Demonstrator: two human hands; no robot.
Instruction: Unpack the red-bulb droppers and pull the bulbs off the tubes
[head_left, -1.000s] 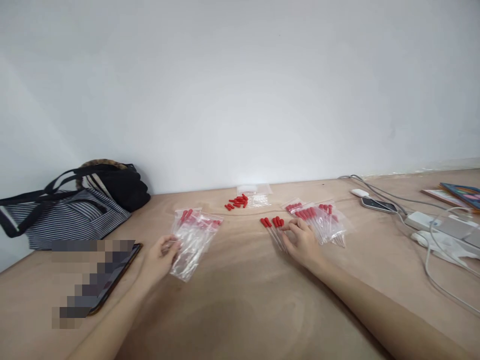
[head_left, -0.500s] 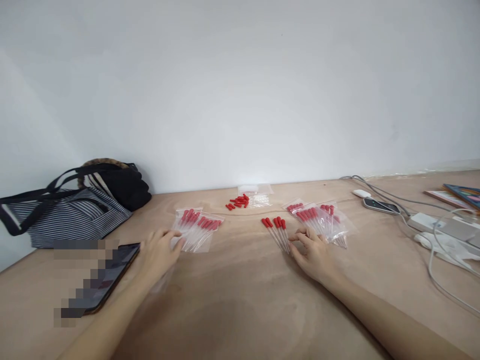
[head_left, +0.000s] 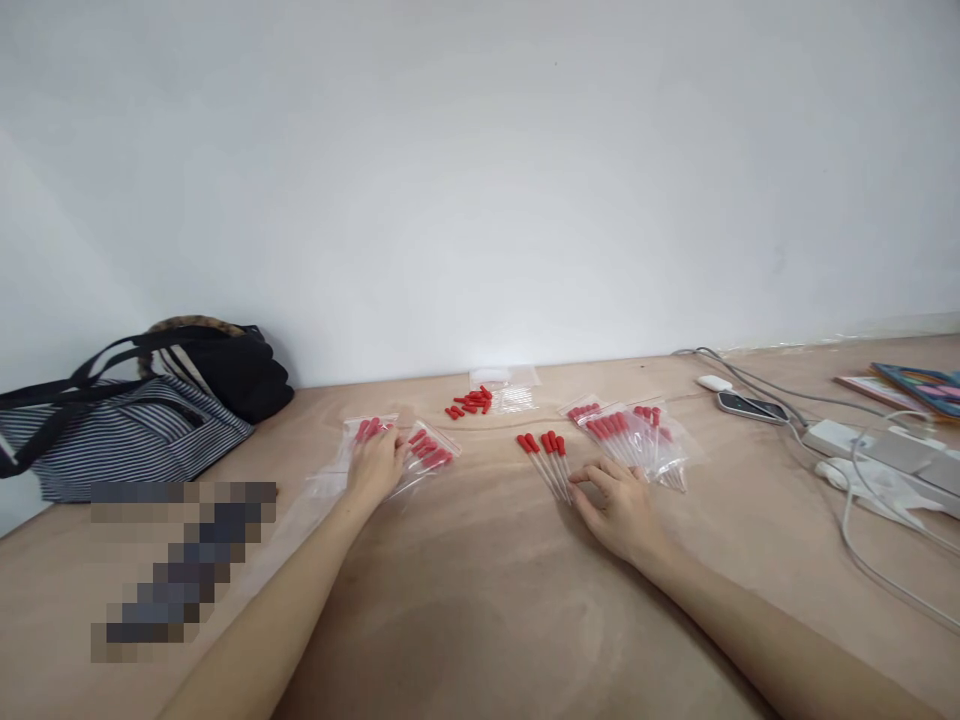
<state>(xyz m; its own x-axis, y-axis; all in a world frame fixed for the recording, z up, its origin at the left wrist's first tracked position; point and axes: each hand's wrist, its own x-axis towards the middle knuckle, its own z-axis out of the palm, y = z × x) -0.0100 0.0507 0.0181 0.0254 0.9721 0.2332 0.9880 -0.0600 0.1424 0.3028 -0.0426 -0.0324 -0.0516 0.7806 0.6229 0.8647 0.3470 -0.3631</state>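
Note:
My left hand (head_left: 377,465) reaches over clear zip bags (head_left: 409,478) that hold red-topped glass droppers (head_left: 431,450). Its fingertips point down at the bags and are mostly hidden, so I cannot tell if they grip. My right hand (head_left: 619,505) rests on the table, thumb and forefinger curved with a gap between them, at the narrow ends of several loose droppers (head_left: 551,460) fanned out flat. Just beyond that hand lie more filled zip bags (head_left: 637,440). Farther back are loose red rubber bulbs (head_left: 472,402) beside thin glass tubes (head_left: 517,398) on a clear bag.
At the left stand a striped bag (head_left: 142,440) and a black bag (head_left: 240,375); nearer is a pixelated dark patch (head_left: 187,570). To the right lie a small dark device (head_left: 750,407), a white power strip (head_left: 892,450), cables and books (head_left: 915,385). A pale wall rises behind.
My left hand has moved right and forward onto the filled bags, and one of these has shifted slightly right. My right hand stays at the loose droppers. The whole view has shifted a little.

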